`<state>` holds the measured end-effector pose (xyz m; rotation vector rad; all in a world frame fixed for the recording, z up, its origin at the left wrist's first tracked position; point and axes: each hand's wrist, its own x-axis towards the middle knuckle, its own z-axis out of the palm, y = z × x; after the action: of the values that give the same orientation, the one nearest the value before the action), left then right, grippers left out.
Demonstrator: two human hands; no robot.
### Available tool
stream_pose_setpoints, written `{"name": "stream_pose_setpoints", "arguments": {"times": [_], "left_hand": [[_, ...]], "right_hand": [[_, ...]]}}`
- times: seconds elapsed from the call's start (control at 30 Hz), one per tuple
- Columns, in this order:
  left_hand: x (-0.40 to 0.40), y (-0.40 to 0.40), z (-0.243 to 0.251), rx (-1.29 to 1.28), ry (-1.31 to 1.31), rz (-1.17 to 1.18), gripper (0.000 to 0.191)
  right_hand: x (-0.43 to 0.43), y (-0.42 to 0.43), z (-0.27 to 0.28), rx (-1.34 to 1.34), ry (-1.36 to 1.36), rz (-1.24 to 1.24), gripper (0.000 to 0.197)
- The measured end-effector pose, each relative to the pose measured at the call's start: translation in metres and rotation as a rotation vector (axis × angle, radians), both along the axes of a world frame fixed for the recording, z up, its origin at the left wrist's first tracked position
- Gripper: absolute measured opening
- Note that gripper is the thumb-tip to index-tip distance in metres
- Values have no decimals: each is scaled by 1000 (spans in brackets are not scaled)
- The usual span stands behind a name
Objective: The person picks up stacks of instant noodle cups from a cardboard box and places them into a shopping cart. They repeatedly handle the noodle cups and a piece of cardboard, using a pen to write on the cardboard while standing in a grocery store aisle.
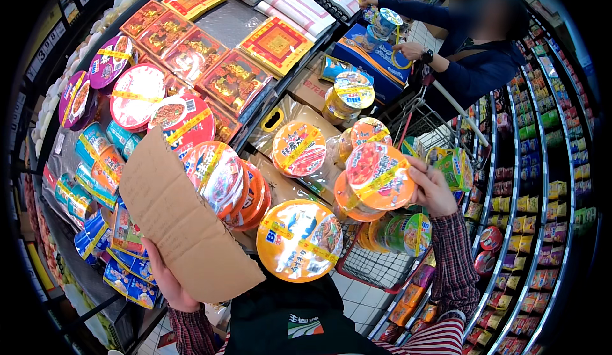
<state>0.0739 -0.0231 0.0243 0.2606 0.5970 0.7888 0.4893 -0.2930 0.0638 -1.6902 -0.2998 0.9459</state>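
My left hand (167,278) grips the lower edge of a torn piece of brown cardboard (184,211), which bears faint handwriting. Between the thumb and fingers of my right hand (434,185) is the rim of an orange instant noodle cup (380,178), bound with yellow tape. Another orange cup (345,195) shows partly beneath it. Close to my apron, a large yellow noodle bowl (300,242) faces up. Behind the cardboard's right edge leans a stack of orange noodle bowls (215,175). A spicy-tomato-coloured noodle cup (299,147) stands farther off, over cartons and clear plastic wrap.
Red and gold paper packs (191,51) and more noodle cups (137,94) cover the display stand at left. At upper right, a co-worker's hand (409,51) is beside a blue box (368,56). A wire shopping cart (368,264) holds green cups (406,230). Stocked shelves (516,202) line the right.
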Motion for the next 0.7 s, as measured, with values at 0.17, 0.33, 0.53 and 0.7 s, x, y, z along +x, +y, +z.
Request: {"name": "stream_pose_setpoints", "arguments": {"times": [0.17, 0.33, 0.53, 0.7], "left_hand": [[-4, -1, -4, 4, 15, 56, 59], [1, -3, 13, 28, -78, 3, 59], [-11, -12, 22, 90, -16, 63, 60], [-15, -20, 24, 151, -27, 7, 56]], "right_hand": [[-10, 73, 71, 81, -107, 2, 42], [-8, 127, 50, 244, -55, 99, 45], [-49, 149, 14, 325, -181, -30, 48], [-73, 135, -27, 304, -443, -98, 49]]}}
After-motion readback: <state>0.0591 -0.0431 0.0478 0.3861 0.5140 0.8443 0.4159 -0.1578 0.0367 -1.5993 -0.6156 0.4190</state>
